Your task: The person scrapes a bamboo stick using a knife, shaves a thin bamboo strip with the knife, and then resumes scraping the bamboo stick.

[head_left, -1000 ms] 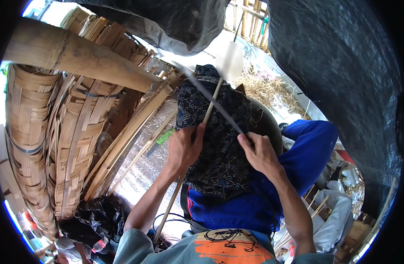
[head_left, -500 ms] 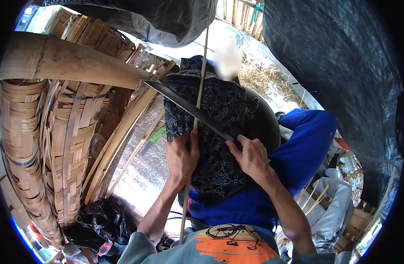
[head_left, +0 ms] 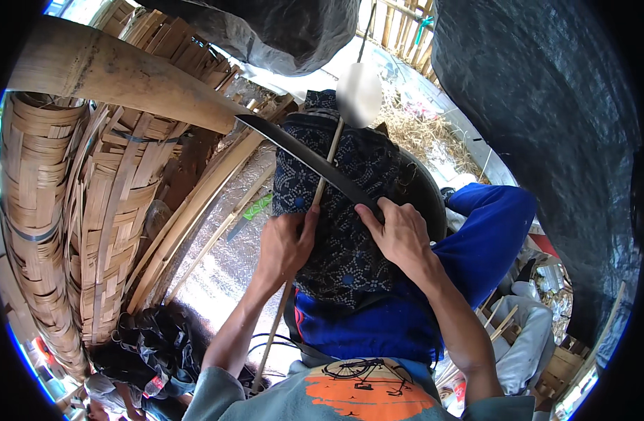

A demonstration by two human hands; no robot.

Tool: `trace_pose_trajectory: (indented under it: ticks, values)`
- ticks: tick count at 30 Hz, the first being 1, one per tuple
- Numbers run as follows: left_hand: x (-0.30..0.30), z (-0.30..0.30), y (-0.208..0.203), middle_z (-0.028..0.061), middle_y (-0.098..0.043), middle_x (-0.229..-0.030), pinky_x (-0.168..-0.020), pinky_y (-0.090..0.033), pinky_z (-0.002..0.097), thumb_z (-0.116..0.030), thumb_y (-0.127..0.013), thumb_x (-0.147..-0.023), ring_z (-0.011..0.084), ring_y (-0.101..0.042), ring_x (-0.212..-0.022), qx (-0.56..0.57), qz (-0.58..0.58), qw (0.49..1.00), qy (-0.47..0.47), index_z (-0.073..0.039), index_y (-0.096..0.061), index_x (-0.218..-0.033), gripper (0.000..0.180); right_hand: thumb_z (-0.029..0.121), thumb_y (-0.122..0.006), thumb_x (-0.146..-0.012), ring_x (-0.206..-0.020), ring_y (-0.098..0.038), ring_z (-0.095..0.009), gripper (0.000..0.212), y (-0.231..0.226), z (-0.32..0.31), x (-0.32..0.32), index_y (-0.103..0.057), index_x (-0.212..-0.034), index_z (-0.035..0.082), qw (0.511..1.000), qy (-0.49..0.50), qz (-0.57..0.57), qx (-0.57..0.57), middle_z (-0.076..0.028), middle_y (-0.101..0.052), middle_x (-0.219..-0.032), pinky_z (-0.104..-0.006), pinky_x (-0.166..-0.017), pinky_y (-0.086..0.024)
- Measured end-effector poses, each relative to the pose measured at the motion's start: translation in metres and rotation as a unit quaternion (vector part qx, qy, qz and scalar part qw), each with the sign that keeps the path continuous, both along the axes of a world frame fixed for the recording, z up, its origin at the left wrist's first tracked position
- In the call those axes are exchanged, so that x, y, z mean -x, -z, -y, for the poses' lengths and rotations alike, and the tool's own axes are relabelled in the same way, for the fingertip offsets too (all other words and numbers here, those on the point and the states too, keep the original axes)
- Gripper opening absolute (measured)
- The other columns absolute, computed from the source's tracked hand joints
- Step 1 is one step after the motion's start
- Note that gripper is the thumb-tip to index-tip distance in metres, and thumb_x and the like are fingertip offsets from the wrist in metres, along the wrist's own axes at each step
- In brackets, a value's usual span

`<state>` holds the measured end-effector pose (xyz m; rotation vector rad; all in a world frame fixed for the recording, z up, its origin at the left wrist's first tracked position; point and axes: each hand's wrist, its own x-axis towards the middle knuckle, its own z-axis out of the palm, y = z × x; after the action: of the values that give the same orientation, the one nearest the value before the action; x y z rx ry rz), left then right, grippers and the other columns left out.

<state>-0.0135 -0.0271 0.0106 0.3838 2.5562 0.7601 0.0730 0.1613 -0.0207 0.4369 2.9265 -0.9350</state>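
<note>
- Outdoor work spot, head view: black tarp sheets (head_left: 539, 119) hanging overhead, stacked woven bamboo baskets (head_left: 69, 203) leaning at left, thick bamboo pole (head_left: 118, 77) slanting across the upper left.
- Straw (head_left: 413, 126) lying on the ground beyond the knee; bare ground below, with a silvery woven mat (head_left: 224, 259) lying beside the baskets.
- Person sitting, blue trousers (head_left: 476, 238), one knee raised with a dark patterned cloth (head_left: 343, 231) draped over it.
- Left hand (head_left: 283, 245) gripping a thin bamboo strip (head_left: 322, 182), fingers closed around it, thumb pressing it against the cloth.
- Strip running from under the left forearm up over the cloth-covered knee toward the top of frame.
- Right hand (head_left: 399, 235) closing on the handle end of a long dark blade (head_left: 304, 158), fingers wrapped over it, resting on the cloth.
- Blade lying diagonally across the knee, crossing the strip just above the left thumb, tip pointing up-left toward the pole.
- Black bag (head_left: 150, 340) sitting at lower left near the baskets.
- More bamboo strips (head_left: 501, 323) and light fabric lying at lower right beside the leg.
</note>
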Motion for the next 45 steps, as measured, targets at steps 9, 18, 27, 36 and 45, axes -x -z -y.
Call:
trace_pose_trajectory:
  ticks: [9,18,27,36,45]
  values:
    - [0.005,0.017,-0.005,0.0198,-0.049,-0.047,-0.044,-0.038,0.0439,-0.030,-0.053,-0.096,0.0308,-0.048,-0.038,-0.027,0.024,0.998,0.044,0.006,-0.059,-0.063,0.049,0.048,-0.053,-0.094,-0.046,-0.062,-0.032,0.052,-0.009,0.004,-0.025,-0.052,-0.064,0.006,0.998,0.004,0.048,0.039,-0.014,-0.053,-0.045,-0.0389,-0.042,-0.051]
    - [-0.009,-0.018,-0.009,0.0237,-0.053,-0.052,-0.047,-0.041,0.0467,-0.021,-0.056,-0.094,0.0415,-0.056,-0.048,-0.046,-0.040,0.997,0.046,0.003,-0.058,-0.063,0.039,0.045,-0.055,-0.094,-0.046,-0.061,-0.034,0.050,-0.015,-0.010,-0.044,-0.053,-0.065,0.005,0.995,0.029,0.036,0.083,-0.015,-0.052,-0.045,-0.0386,-0.042,-0.048]
    - [-0.025,-0.033,0.004,0.0226,-0.052,-0.052,-0.048,-0.041,0.0453,-0.019,-0.055,-0.093,0.0418,-0.055,-0.049,-0.050,-0.043,0.998,0.006,0.003,-0.059,-0.065,0.036,0.041,-0.059,-0.093,-0.043,-0.059,-0.032,0.047,-0.001,-0.009,-0.051,-0.055,-0.063,0.005,0.997,0.045,-0.010,0.056,-0.014,-0.051,-0.043,-0.0355,-0.039,-0.046]
    - [-0.034,-0.028,-0.007,0.0199,-0.051,-0.050,-0.045,-0.035,0.0399,-0.019,-0.053,-0.095,0.0301,-0.052,-0.041,-0.091,0.011,0.994,-0.066,0.006,-0.060,-0.069,0.036,0.045,-0.059,-0.091,-0.044,-0.061,-0.032,0.050,0.015,-0.001,-0.021,-0.054,-0.061,0.006,0.999,0.054,0.006,0.001,-0.015,-0.052,-0.043,-0.0375,-0.040,-0.048]
    - [-0.017,-0.024,-0.032,0.0086,-0.040,-0.045,-0.042,-0.027,0.0351,-0.025,-0.053,-0.096,0.0106,-0.034,-0.044,-0.117,0.079,0.979,-0.144,0.006,-0.056,-0.065,0.043,0.039,-0.055,-0.095,-0.048,-0.059,-0.039,0.047,-0.008,-0.027,0.028,-0.055,-0.065,0.003,0.994,0.075,-0.064,0.039,-0.020,-0.052,-0.046,-0.0438,-0.041,-0.045]
